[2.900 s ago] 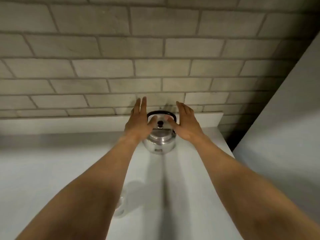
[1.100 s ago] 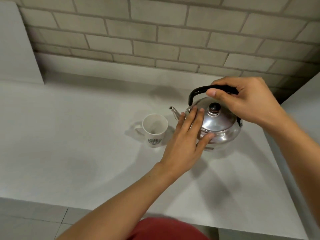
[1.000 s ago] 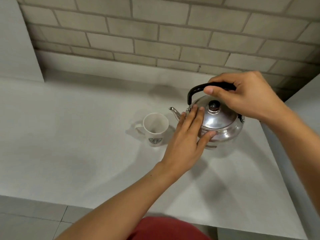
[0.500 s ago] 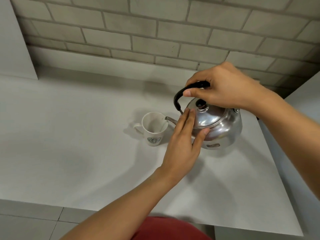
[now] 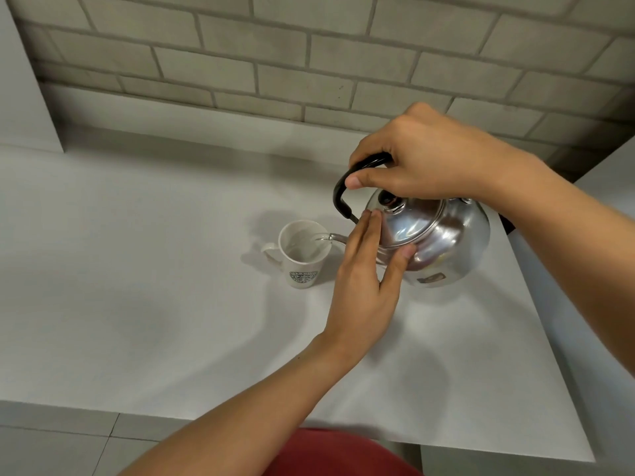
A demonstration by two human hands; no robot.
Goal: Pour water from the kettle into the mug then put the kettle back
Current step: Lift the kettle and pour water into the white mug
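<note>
A shiny steel kettle (image 5: 446,242) with a black handle is tilted to the left above the counter, its thin spout reaching over the rim of a white mug (image 5: 302,255). Water runs from the spout into the mug, which stands upright with a green logo facing me and its handle to the left. My right hand (image 5: 422,159) is closed around the kettle's black handle from above. My left hand (image 5: 364,283) lies flat against the kettle's lid and front side, fingers straight, thumb on the body.
The white counter (image 5: 137,304) ends at a front edge near me and a right edge beside the kettle. A grey brick wall (image 5: 275,63) runs along the back, with a white panel (image 5: 24,97) at the far left. A white surface (image 5: 611,235) rises on the right.
The kettle has been lifted and tipped further left, so its spout now sits over the mug and water flows. My left hand stays on the lid.
</note>
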